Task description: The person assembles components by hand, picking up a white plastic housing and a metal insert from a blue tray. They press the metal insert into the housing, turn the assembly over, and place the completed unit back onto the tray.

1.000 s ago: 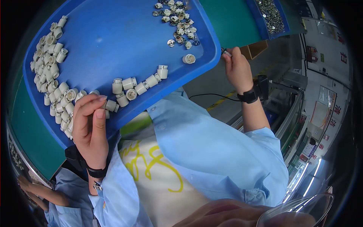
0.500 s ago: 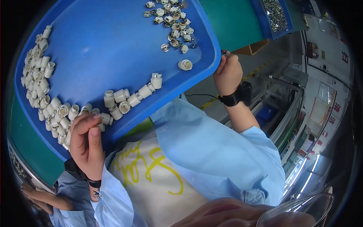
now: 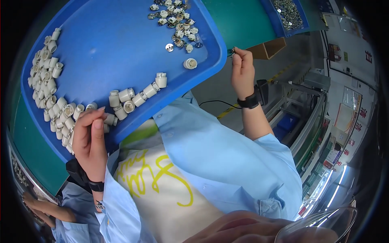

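Note:
My left hand [image 3: 91, 139] is over the near left edge of the blue tray [image 3: 188, 86], fingers curled and thumb drawn close to the forefinger. Whatever they may hold is hidden. White cylindrical sockets [image 3: 129, 106] lie just beyond its fingertips. Past the tray's right corner, my right hand [image 3: 244, 75] is raised, pinching a small dark part [image 3: 232, 52] with a metallic glint between thumb and forefinger. A single upright white socket [image 3: 190, 63] stands inside the tray near that corner.
White sockets [image 3: 42, 77] are heaped along the tray's left side. Small white-and-metal parts [image 3: 180, 26] lie scattered at its far right. A blue bin [image 3: 288, 18] of metal pieces sits on the green table [image 3: 243, 22]. A co-worker's arm [image 3: 50, 210] shows at lower left.
My right hand has risen slightly with the small part, its wrist turned more upright. My left hand has shifted a little away from me. The tray appears slightly farther left in view.

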{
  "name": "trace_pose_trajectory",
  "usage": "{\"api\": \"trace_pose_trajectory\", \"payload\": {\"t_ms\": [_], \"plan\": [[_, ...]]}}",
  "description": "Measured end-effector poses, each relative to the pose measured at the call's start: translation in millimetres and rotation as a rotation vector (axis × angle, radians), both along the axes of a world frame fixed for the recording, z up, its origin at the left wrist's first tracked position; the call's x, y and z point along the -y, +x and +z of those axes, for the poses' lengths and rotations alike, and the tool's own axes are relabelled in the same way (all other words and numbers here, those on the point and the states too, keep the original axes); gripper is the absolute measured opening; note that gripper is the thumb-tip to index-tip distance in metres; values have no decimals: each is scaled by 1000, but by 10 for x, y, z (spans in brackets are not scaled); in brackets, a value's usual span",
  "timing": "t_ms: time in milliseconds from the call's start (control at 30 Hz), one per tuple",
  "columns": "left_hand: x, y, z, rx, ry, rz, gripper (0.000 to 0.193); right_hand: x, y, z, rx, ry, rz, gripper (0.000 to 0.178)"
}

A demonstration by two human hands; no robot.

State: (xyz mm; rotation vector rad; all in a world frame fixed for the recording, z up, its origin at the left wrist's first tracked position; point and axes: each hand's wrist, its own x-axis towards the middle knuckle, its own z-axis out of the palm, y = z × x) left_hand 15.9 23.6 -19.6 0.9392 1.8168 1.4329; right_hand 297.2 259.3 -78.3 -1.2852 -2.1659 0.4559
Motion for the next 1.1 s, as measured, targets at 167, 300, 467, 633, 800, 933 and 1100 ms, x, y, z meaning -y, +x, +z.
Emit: {"api": "trace_pose_trajectory", "payload": {"t_ms": [167,300,467,633,800,933,1100], "plan": [[1,52,14,-24,-8,-26,10,-70,46,-19,-361,-282,27,16],[-24,46,20,-77,25,-56,10,-61,-57,9,-1,65,1,18],[-56,61,42,-150,26,-81,9,-78,-133,-46,256,335,-84,16],[-66,56,40,-149,13,-101,9,-42,-222,-7,364,353,-116,13],[-68,20,29,-139,-8,-130,10,-59,-213,-57,311,398,-116,12],[-73,-14,21,-155,-24,-156,10,-56,-207,-71,317,406,-99,12],[-86,-5,16,-189,-50,-161,11,-73,-192,-112,268,448,-82,11]]}}
